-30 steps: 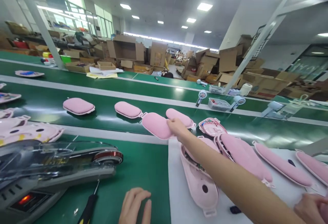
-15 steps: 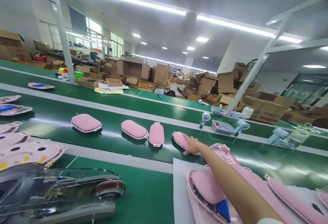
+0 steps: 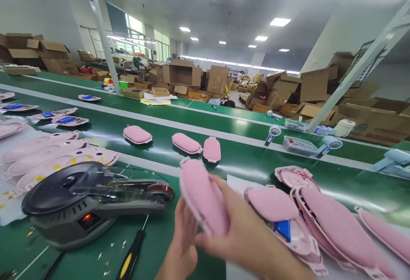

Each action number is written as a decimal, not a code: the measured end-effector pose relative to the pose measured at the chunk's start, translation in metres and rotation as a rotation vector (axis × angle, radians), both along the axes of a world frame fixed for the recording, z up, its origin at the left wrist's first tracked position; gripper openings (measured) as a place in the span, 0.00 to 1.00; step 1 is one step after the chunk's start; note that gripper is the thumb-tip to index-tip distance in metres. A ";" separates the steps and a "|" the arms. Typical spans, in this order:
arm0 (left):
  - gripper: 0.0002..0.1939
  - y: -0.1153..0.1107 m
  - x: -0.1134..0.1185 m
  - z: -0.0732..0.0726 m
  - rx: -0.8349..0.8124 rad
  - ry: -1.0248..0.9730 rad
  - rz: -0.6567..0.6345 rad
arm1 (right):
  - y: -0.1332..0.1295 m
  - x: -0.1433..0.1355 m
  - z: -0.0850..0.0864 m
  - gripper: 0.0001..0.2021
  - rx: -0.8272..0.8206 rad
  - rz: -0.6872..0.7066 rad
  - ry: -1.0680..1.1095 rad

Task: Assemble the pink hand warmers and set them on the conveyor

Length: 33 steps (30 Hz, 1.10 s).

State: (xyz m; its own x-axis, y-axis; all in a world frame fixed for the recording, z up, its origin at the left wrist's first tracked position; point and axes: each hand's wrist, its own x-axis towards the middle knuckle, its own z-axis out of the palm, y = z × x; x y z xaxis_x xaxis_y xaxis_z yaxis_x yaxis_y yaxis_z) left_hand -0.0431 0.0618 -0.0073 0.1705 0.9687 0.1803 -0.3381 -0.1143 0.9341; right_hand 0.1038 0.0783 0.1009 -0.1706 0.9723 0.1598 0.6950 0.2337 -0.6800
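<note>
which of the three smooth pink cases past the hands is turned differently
The rightmost pink case of the three: its length points forward; the other two lie more sideways.

Toward the near left of the green surface (image 3: 155,237), a grey machine (image 3: 68,192) and a screwdriver (image 3: 132,254) are laid; a white sheet (image 3: 235,182) is spread nearer the right edge, and three pink cases (image 3: 186,143) are placed farther back.

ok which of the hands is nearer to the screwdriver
The left. The left hand is just right of the screwdriver in the picture; the right hand is farther to the right, gripping a pink case.
</note>
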 end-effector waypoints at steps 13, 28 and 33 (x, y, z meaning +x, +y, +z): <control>0.27 -0.006 -0.002 0.016 -0.698 -0.287 -0.423 | -0.082 0.018 -0.084 0.17 -0.044 -0.358 0.201; 0.34 -0.025 0.023 0.028 -0.615 -0.342 -0.446 | -0.089 0.027 -0.084 0.10 0.447 -0.140 -0.308; 0.37 -0.029 0.029 0.026 -0.554 -0.300 -0.394 | -0.074 0.028 -0.074 0.13 0.209 -0.097 -0.152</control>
State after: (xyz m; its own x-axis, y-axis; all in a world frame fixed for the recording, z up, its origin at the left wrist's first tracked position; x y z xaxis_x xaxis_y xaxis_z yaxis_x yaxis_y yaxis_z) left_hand -0.0145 0.0331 0.0191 0.5442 0.8086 -0.2234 -0.5066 0.5291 0.6807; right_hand 0.1314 0.0044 0.0272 -0.1153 0.9339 0.3384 0.8112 0.2852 -0.5106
